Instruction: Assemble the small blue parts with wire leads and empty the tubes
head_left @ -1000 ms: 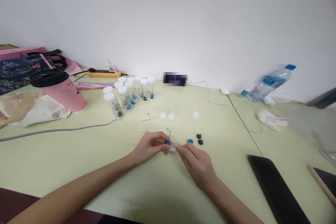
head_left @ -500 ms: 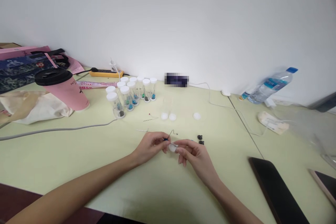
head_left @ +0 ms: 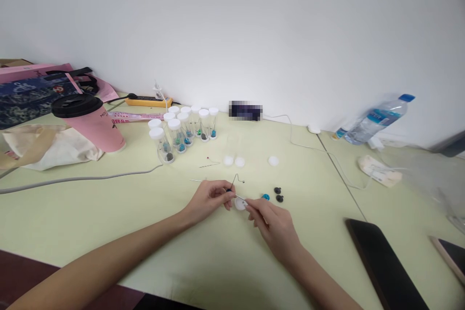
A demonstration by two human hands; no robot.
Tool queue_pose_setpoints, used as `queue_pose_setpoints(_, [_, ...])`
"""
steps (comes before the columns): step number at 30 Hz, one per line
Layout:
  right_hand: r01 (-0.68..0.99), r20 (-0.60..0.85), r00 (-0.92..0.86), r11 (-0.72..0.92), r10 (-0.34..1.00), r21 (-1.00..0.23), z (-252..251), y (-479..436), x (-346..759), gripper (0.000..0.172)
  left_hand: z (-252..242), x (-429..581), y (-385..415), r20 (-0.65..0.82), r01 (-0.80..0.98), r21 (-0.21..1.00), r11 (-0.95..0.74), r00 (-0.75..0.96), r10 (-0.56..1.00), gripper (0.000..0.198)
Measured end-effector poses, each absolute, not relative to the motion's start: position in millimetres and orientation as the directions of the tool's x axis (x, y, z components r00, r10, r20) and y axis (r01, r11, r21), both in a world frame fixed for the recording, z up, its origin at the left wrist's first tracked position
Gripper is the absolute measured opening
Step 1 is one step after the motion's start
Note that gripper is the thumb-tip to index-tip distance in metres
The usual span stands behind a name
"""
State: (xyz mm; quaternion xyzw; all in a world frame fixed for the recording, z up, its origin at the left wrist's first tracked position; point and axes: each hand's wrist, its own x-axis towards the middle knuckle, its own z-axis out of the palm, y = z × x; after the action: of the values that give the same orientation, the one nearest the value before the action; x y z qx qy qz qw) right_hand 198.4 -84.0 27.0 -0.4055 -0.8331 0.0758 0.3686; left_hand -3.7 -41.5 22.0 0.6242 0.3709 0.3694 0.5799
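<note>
My left hand is pinched on a small blue bead that sits on a thin bent wire. My right hand is pinched on the other end of that wire, just right of the left fingertips. A white cap lies on the table under the fingertips. Right of my hands lie a loose blue bead and two black beads. Loose pins lie just beyond my left hand.
Several capped clear vials holding beads stand at the back centre, with three loose white caps before them. A pink lidded cup and bags are at left, a water bottle at right, and a black tablet at lower right.
My right hand drew back a little and its fingers closed to a narrower pinch on the wire. The loose blue bead, hidden behind that hand before, shows again.
</note>
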Motion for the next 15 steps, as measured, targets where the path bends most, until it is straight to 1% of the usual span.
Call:
queue_pose_setpoints(2, [0.596,0.496,-0.39,0.623,0.776,-0.507,27.4,-85.2,199.4,0.019,21.7,-3.1,-42.2,0.041,0.05,0.996,-0.072,0.458,0.888,0.026])
queue_pose_setpoints(4, [0.554,0.412,-0.361,0.548,0.836,-0.626,27.6,-86.3,199.9,0.019,22.0,-2.4,-43.3,0.054,0.058,0.994,-0.092,0.467,0.883,0.025])
queue_pose_setpoints(7, [0.444,0.249,-0.31,0.371,0.918,-0.816,29.5,-86.2,199.0,0.02,23.8,-1.4,-45.8,0.077,0.054,0.992,-0.117,0.479,0.874,0.024])
queue_pose_setpoints(9, [0.357,0.152,-0.291,0.254,0.945,-0.899,31.4,-84.8,197.9,0.02,25.6,-0.8,-47.6,0.092,0.047,0.99,-0.131,0.484,0.87,0.024])
queue_pose_setpoints(10, [0.325,0.119,-0.292,0.215,0.949,-0.921,32.1,-84.0,197.6,0.02,26.5,-0.6,-48.2,0.099,0.046,0.989,-0.138,0.484,0.869,0.023])
queue_pose_setpoints(12, [0.333,0.106,-0.307,0.211,0.946,-0.919,32.2,-82.5,197.6,0.021,27.8,-0.3,-48.7,0.108,0.052,0.987,-0.151,0.479,0.871,0.023])
queue_pose_setpoints(13, [0.381,0.143,-0.318,0.265,0.937,-0.886,31.5,-82.0,197.9,0.02,28.2,-0.3,-48.4,0.109,0.056,0.987,-0.154,0.475,0.873,0.023])
queue_pose_setpoints(14, [0.45,0.217,-0.33,0.356,0.918,-0.819,30.5,-81.7,198.5,0.019,28.4,-0.4,-47.9,0.108,0.061,0.986,-0.154,0.471,0.876,0.023])
queue_pose_setpoints(15, [0.53,0.313,-0.346,0.46,0.884,-0.713,29.2,-81.7,199.1,0.018,28.5,-0.5,-47.3,0.105,0.064,0.986,-0.152,0.466,0.879,0.022])
